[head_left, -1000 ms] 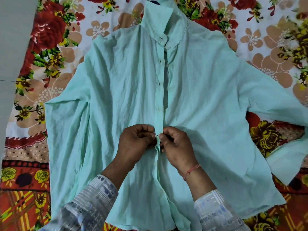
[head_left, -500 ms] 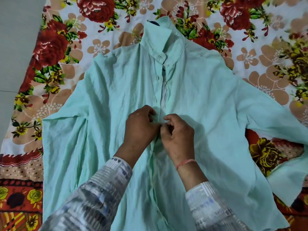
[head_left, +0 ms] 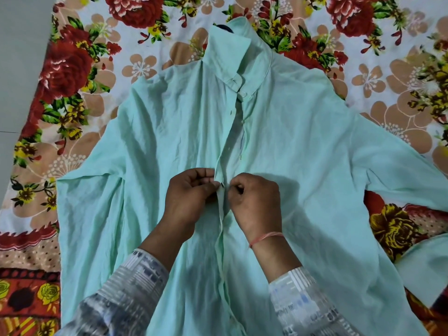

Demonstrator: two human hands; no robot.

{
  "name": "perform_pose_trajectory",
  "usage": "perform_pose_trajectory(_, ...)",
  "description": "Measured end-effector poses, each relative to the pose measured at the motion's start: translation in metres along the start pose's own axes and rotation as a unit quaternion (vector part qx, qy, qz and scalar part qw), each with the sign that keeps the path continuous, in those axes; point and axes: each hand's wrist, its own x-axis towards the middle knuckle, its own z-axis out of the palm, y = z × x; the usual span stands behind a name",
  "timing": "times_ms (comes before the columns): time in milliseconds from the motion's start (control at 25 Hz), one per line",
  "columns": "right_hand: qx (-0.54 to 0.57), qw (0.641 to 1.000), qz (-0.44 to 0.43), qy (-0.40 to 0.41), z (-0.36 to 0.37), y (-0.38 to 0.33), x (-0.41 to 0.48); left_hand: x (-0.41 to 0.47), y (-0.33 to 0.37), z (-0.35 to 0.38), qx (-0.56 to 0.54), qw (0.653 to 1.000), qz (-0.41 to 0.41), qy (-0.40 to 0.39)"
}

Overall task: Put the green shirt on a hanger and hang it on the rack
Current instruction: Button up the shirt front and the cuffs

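A pale green shirt [head_left: 303,146] lies spread front-up on a flowered bedsheet, collar at the top, sleeves out to both sides. Its front placket runs down the middle and gapes open between the collar and my hands. My left hand [head_left: 189,200] pinches the left edge of the placket at mid-chest. My right hand [head_left: 254,202], with a red thread at the wrist, pinches the right edge just across from it. The fingertips of both hands nearly meet at a buttonhole. A dark bit of something shows at the top of the collar [head_left: 224,27]. No rack is in view.
The flowered bedsheet [head_left: 80,69] covers nearly the whole view. A strip of plain grey floor [head_left: 19,57] runs along the left edge. The shirt's right cuff [head_left: 426,270] folds back at the lower right.
My hands have moved up the placket from the lower front to mid-chest. The placket above them now gapes open where it lay closed a second ago.
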Motion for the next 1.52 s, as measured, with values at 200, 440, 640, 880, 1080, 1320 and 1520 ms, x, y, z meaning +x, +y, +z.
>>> perform_pose_trajectory(200, 0.279, 0.949, 0.148, -0.002, -0.002, 0.001, -0.008, -0.002, 0.002, 0.0, -0.028, 0.999, -0.004, -0.022)
perform_pose_trajectory(440, 0.265, 0.956, 0.121, -0.047, -0.004, 0.002, -0.011, -0.003, 0.001, 0.001, -0.033, 0.998, 0.01, -0.044)
perform_pose_trajectory(640, 0.225, 0.966, 0.126, -0.018, 0.0, -0.001, -0.012, -0.001, -0.001, -0.002, -0.036, 0.997, 0.016, -0.066)
perform_pose_trajectory(880, 0.236, 0.953, 0.189, -0.004, 0.002, -0.008, -0.01, 0.008, -0.004, -0.007, 0.002, 0.997, 0.02, -0.078)
perform_pose_trajectory(1080, 0.257, 0.943, 0.21, -0.009, 0.0, -0.012, -0.011, 0.003, -0.008, -0.005, 0.049, 0.995, 0.054, -0.063)
perform_pose_trajectory(1320, 0.271, 0.938, 0.216, 0.004, 0.006, -0.012, -0.011, 0.009, -0.009, -0.009, 0.069, 0.992, 0.064, -0.09)
perform_pose_trajectory(1520, 0.302, 0.934, 0.192, -0.021, 0.009, -0.005, -0.014, 0.006, -0.01, -0.006, 0.092, 0.99, 0.06, -0.087)
